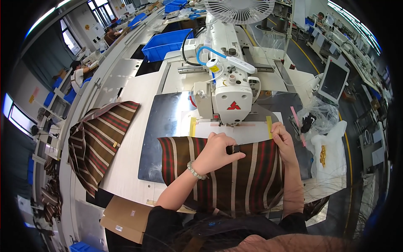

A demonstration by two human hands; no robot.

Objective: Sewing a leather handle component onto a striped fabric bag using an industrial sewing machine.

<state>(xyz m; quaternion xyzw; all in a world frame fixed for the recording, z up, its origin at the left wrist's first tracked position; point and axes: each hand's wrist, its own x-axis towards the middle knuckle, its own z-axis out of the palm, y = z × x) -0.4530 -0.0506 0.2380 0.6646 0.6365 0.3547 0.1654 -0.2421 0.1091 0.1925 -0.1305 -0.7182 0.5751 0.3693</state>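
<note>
Brown striped fabric [263, 176], with red, green and pale bands, lies in front of me on the metal plate of a sewing machine [233, 94]. My left hand [216, 154], a beaded bracelet on its wrist, rests over the fabric near its far edge. Its fingers are curled round a small black piece [236, 148] whose kind I cannot make out. At the fabric's far right corner, my right hand [284, 143] pinches the edge, beside a yellow strip [269, 127]. Another yellow strip [193, 127] sits left of the machine head, on a white sheet [252, 133].
More striped fabric [105, 143] lies on the left of the table. A blue bin [166, 45] stands behind it. On the right are a screen [333, 80], a plastic bag [321, 115] and white wrapping with gold-coloured bits [322, 155]. A cardboard box [126, 218] is at lower left.
</note>
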